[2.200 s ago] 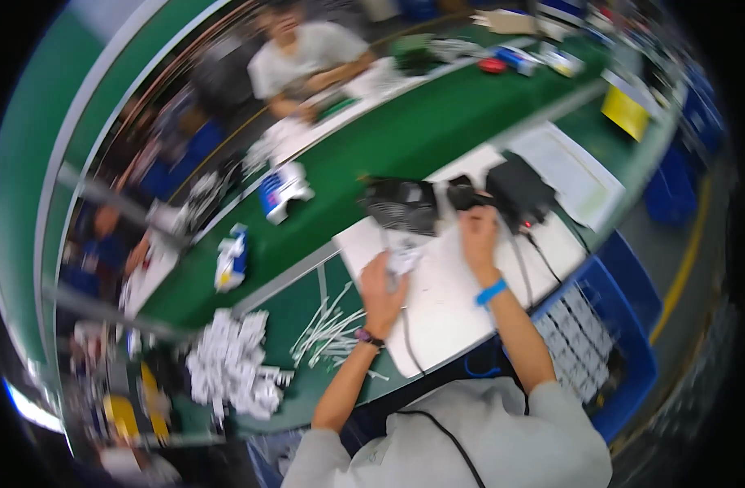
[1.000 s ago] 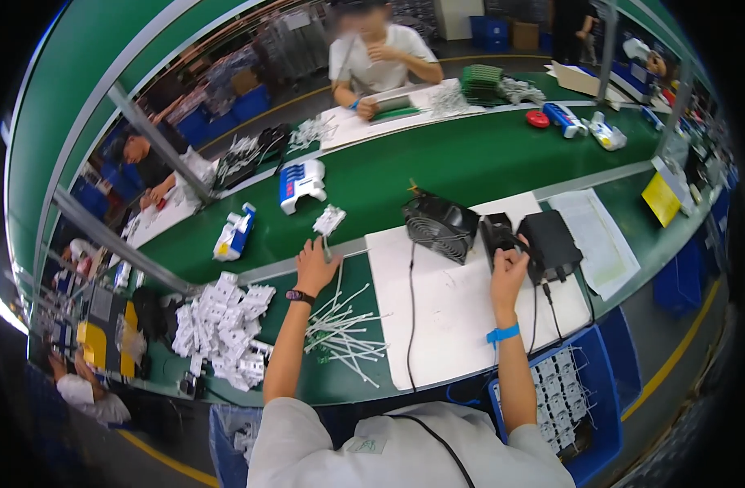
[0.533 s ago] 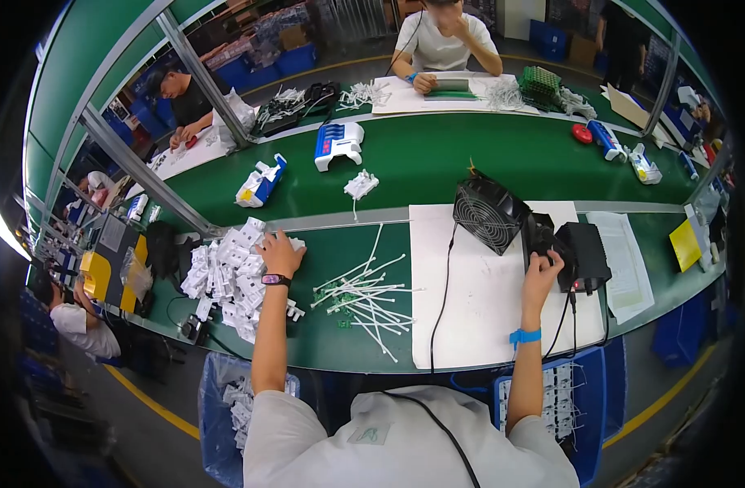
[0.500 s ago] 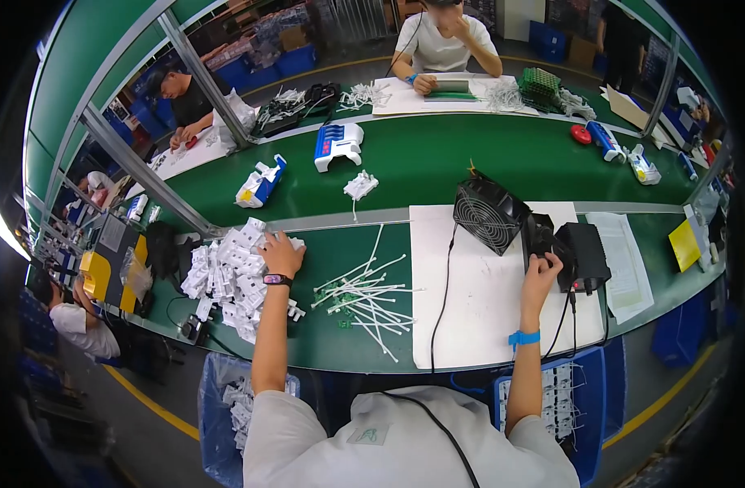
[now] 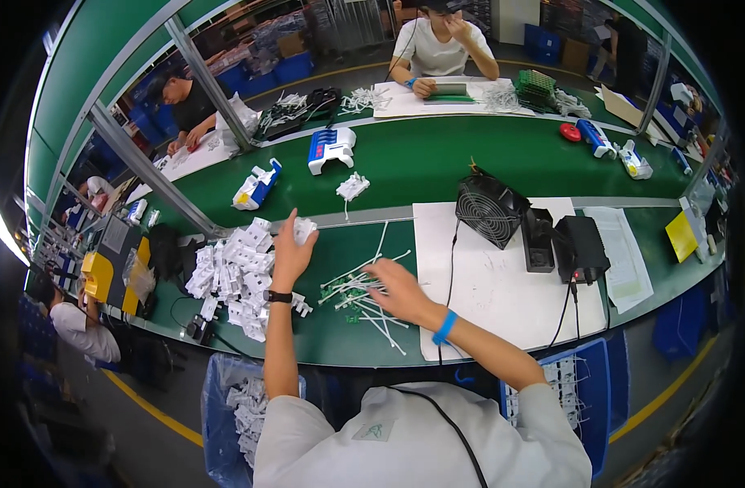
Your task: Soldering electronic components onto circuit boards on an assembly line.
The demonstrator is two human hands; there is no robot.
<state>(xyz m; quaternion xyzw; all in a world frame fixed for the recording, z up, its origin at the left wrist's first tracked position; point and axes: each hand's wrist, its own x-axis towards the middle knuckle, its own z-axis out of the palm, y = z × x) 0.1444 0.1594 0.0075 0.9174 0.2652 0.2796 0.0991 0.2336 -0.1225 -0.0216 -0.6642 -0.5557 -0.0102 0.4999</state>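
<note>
My left hand (image 5: 293,259) is closed on a white plastic housing (image 5: 305,228), just right of a heap of similar white plastic parts (image 5: 232,272). The housing sits between thumb and fingers, partly hidden. My right hand (image 5: 399,289) reaches over a loose bundle of white wires (image 5: 380,324) with small green circuit boards (image 5: 354,301) at their left ends. Its fingers are apart, with nothing visibly held, though fingertips are over the wires.
A black fan (image 5: 489,213), a black holder (image 5: 539,241) and a black box (image 5: 582,250) stand along a white board (image 5: 502,317). Blue bins (image 5: 597,407) flank me below the bench. Beyond the metal rail (image 5: 372,216), white-and-blue housings (image 5: 332,150) rest on a green surface; people sit beyond.
My right hand has left the black holder and swung left to the wires. My left hand has lifted off the heap, turning and moving slightly right, with a white housing in it.
</note>
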